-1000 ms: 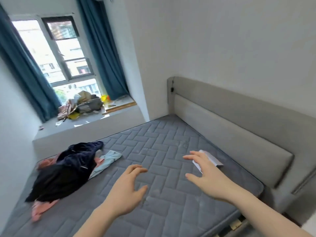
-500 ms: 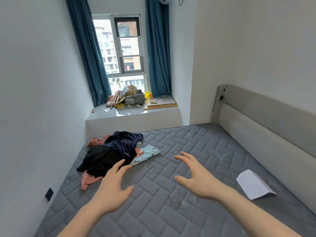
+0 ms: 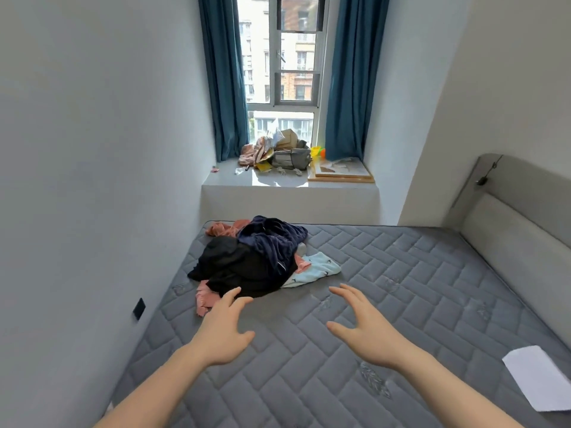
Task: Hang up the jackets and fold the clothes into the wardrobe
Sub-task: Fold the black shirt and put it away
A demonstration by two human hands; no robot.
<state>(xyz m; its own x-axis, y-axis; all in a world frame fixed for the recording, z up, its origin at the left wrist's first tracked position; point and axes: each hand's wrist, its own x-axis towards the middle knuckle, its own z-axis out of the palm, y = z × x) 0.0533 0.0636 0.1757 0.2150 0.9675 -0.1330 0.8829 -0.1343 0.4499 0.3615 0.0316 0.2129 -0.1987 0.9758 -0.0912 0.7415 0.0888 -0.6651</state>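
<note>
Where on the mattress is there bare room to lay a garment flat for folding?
Bare mattress runs from the clothes pile right to the headboard, and forward to the white paper. The left hand and right hand hover open over it. It is crowded only at the pile, by the left wall.
</note>
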